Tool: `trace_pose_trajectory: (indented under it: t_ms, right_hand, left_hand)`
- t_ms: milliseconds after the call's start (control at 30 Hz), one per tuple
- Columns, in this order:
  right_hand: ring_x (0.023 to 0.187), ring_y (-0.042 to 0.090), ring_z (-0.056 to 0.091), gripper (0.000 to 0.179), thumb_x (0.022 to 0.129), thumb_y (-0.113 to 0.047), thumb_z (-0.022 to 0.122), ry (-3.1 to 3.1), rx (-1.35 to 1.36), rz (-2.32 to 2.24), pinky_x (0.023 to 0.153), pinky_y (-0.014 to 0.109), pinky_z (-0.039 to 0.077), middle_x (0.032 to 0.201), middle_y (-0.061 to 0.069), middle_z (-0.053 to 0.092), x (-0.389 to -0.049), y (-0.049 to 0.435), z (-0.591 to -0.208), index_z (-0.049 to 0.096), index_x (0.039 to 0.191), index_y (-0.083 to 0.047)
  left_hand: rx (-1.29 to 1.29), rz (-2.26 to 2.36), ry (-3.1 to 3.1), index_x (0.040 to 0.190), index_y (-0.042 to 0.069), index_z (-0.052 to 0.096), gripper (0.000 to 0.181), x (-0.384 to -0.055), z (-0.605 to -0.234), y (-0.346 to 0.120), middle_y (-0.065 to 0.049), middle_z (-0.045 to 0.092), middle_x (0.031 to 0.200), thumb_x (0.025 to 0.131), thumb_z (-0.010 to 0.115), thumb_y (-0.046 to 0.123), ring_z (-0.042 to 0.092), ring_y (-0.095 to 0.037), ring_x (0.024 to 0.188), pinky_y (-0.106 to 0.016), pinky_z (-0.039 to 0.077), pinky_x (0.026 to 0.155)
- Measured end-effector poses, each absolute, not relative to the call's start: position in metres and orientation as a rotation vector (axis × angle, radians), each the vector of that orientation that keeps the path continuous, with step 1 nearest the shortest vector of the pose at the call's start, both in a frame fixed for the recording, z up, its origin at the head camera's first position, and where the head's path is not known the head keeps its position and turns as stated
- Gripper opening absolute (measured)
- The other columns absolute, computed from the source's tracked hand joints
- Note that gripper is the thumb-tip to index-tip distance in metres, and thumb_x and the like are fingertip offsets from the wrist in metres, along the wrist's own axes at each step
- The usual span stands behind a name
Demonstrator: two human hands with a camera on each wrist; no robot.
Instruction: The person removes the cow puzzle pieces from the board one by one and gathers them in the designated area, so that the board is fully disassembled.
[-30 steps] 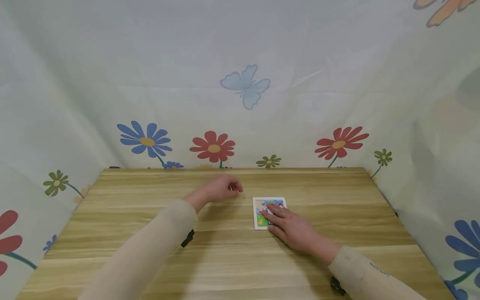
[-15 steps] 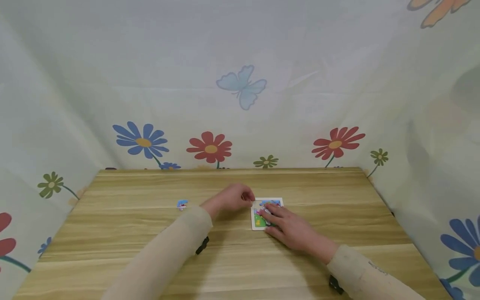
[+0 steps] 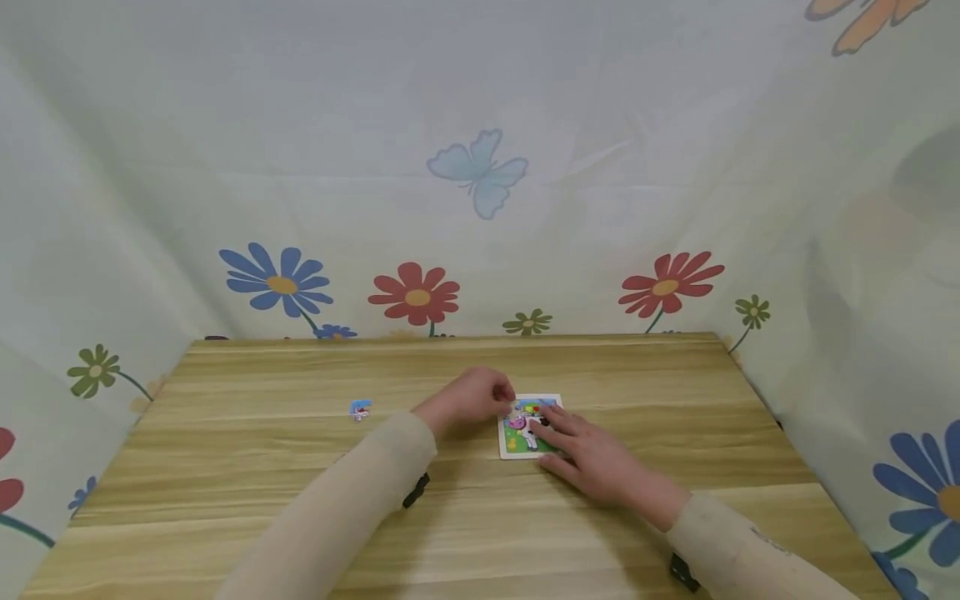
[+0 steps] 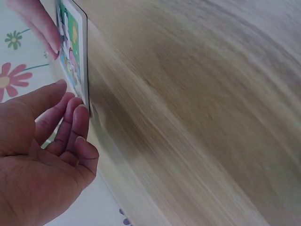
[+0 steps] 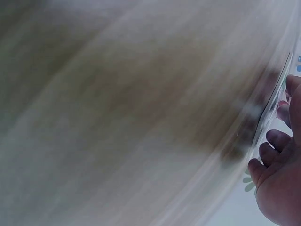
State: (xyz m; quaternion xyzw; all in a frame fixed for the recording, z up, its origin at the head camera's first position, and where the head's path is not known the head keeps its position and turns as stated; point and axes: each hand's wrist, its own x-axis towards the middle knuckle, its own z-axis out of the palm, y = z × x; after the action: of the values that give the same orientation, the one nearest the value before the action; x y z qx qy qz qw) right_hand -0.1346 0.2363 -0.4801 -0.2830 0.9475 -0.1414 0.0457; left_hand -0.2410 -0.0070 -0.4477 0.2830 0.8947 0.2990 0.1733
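A small jigsaw puzzle in a white frame (image 3: pixel 517 456) lies on the table, showing a cow on green grass. My left hand (image 3: pixel 472 393) is at its upper left corner, thumb and fingers curled together and pinching a puzzle piece that they mostly hide. In the left wrist view, the fingertips of my left hand (image 4: pixel 51 141) are right at the frame's edge. My right hand (image 3: pixel 592 454) rests on the puzzle's right side with its fingers spread, covering part of the picture. The right wrist view catches my right hand (image 5: pixel 277 160) only at its edge.
One loose puzzle piece (image 3: pixel 360 409), blue and white with some red, lies on the wooden table (image 3: pixel 285 467) to the left of my left forearm. Behind and beside the table hangs a pale curtain (image 3: pixel 585 192) printed with flowers and butterflies.
My left hand has moved right to the puzzle's corner, and its arm has uncovered the loose piece. My right hand has drawn back slightly to the right, baring more of the cow.
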Motion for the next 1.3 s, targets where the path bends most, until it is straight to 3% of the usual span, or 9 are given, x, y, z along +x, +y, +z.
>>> trace_pose_trajectory:
  t_ms: [1300]
  right_hand:
    - [0.156,0.037,0.037,0.062,0.108,-0.044,0.061,2.895,-0.871,-0.49,0.118,0.059,0.04,0.171,0.017,0.035,-0.134,0.239,-0.485,0.048,0.162,-0.015]
  left_hand:
    - [0.521,0.956,2.558,0.114,0.002,0.078,0.016,-0.226,-0.45,0.015,-0.008,0.073,0.108,0.101,0.071,0.009,0.063,-0.02,0.095,-0.04,0.055,0.095]
